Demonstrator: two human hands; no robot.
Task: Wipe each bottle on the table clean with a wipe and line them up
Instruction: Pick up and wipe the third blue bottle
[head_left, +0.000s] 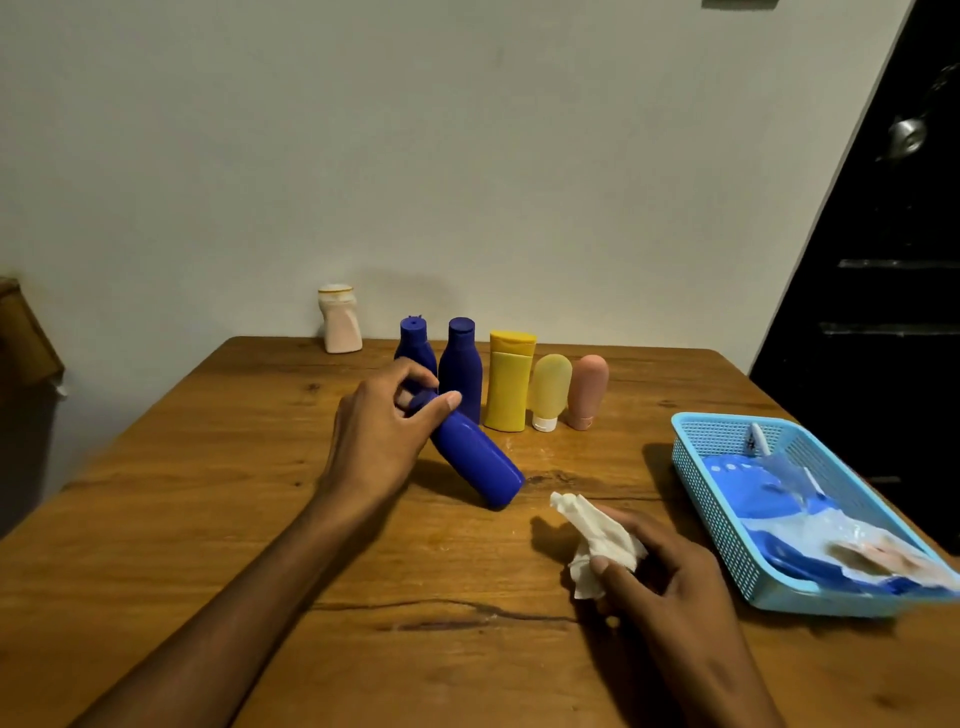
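Head view: five bottles (511, 379) lined up; left hand (382, 431) grips a tilted blue bottle (478, 457), right hand (670, 566) clutches the wipe (597, 540); cream bottle (340, 319) waits.

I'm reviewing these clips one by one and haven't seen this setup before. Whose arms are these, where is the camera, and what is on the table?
There is no machine: a person wears a camera on the head, looking down at their own arms. The left hand grips a tilted blue bottle near its cap. The right hand holds a crumpled white wipe. On the wooden table stand a row of five bottles, a pale bottle apart by the wall, and a blue basket holding a pack.
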